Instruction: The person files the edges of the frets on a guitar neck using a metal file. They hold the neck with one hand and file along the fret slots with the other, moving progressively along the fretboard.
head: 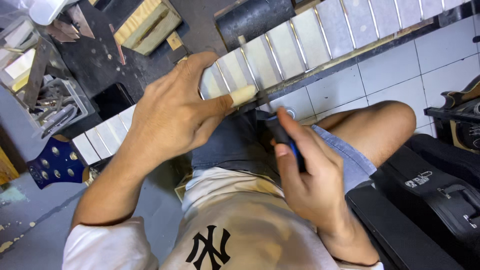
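Well left of the fingers sits a clear bin of tools, a wooden block above (pale pine), black cases far right.

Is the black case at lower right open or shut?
Shut. The black case has its lid down flat, and the metal latches along its edge lie closed, with the handle folded against it.

1 guitar neck; 2 hands; 1 blue-handled tool; 1 wood block; 1 black case.

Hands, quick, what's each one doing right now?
Left hand: closed over the masked, pale guitar neck with metal frets, taped thumb on its edge.
Right hand: closed on a slim blue-and-black handled tool, tip at the neck's edge.
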